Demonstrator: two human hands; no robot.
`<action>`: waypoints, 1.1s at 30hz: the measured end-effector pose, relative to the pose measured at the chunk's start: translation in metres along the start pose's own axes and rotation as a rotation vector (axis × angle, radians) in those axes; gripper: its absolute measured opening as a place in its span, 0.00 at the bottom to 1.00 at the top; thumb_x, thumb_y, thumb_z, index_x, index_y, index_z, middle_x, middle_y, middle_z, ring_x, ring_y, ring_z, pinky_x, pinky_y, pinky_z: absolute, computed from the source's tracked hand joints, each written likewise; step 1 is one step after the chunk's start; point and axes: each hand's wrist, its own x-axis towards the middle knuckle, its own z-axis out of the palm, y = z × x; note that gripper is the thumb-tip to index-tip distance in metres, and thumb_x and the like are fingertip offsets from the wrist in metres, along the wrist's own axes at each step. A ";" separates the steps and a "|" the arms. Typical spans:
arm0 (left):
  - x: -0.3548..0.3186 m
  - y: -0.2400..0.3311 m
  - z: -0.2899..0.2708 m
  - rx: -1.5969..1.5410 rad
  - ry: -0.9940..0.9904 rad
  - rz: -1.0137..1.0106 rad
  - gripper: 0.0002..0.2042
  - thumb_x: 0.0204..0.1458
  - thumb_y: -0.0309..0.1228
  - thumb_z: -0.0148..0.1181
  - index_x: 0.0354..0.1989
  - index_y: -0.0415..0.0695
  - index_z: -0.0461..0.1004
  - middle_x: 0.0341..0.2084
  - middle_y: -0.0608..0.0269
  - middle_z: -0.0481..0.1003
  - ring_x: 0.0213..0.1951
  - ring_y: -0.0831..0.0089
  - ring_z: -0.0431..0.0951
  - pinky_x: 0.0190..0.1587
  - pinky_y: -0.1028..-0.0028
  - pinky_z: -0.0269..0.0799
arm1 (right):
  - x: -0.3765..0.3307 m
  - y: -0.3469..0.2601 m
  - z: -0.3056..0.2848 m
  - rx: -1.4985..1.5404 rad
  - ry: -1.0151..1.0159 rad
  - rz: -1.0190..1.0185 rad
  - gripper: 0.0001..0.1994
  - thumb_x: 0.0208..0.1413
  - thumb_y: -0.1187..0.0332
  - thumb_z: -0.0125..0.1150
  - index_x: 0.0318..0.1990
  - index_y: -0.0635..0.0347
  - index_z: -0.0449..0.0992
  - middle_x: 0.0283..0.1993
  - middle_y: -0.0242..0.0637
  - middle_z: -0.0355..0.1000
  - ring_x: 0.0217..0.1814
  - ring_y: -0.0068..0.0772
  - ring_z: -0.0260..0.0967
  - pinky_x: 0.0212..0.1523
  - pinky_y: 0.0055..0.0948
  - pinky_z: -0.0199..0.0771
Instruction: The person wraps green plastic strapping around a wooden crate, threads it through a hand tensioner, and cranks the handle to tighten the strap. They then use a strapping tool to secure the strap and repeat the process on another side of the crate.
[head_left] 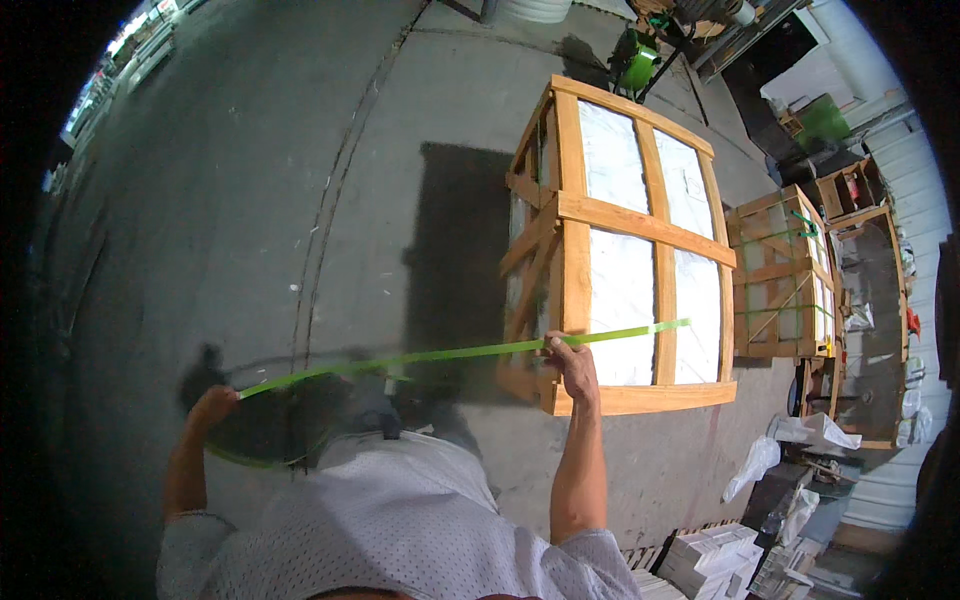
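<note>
A flat green packing strap (430, 356) stretches between my two hands. At the left, my left hand (214, 406) is closed on it, and a length of it hangs in a loop below that hand. My right hand (573, 368) pinches the strap near the front left corner of a wooden crate (645, 400). From there the strap's free end runs on to the right above the crate's top. The crate has light wood slats over white-wrapped contents. Whether my right hand touches the wood, I cannot tell.
A second slatted crate (775, 270) with green straps stands to the right. Beyond the large crate is a green machine (637, 62). White boxes (708, 560) and plastic wrap (752, 466) lie at the lower right. Grey concrete floor (240, 200) spreads to the left.
</note>
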 end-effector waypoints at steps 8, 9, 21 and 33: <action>0.040 -0.118 0.023 0.138 -0.062 -0.047 0.06 0.49 0.30 0.55 0.22 0.46 0.67 0.19 0.61 0.69 0.23 0.65 0.71 0.28 0.61 0.66 | 0.019 0.056 0.082 0.326 0.146 0.205 0.13 0.60 0.65 0.56 0.43 0.67 0.73 0.33 0.39 0.74 0.32 0.30 0.73 0.32 0.27 0.73; 0.038 -0.132 0.022 0.179 0.005 -0.040 0.08 0.51 0.30 0.55 0.22 0.47 0.67 0.19 0.63 0.68 0.22 0.66 0.69 0.28 0.61 0.66 | 0.026 0.072 0.098 0.402 0.117 0.264 0.12 0.61 0.67 0.55 0.43 0.69 0.72 0.40 0.44 0.73 0.38 0.34 0.72 0.35 0.28 0.74; -0.058 -0.278 0.129 -0.464 -0.141 -1.068 0.11 0.58 0.35 0.52 0.27 0.42 0.71 0.22 0.60 0.71 0.24 0.71 0.71 0.23 0.69 0.65 | 0.219 0.389 0.263 0.746 0.048 0.837 0.17 0.63 0.63 0.50 0.51 0.69 0.66 0.46 0.51 0.72 0.42 0.47 0.74 0.43 0.38 0.78; 0.095 -0.187 0.187 -0.300 -0.224 -0.693 0.12 0.60 0.39 0.53 0.35 0.43 0.74 0.29 0.65 0.74 0.30 0.75 0.72 0.32 0.70 0.67 | 0.436 0.681 0.087 0.702 0.150 0.858 0.10 0.55 0.62 0.53 0.31 0.59 0.70 0.28 0.43 0.69 0.29 0.46 0.69 0.33 0.46 0.73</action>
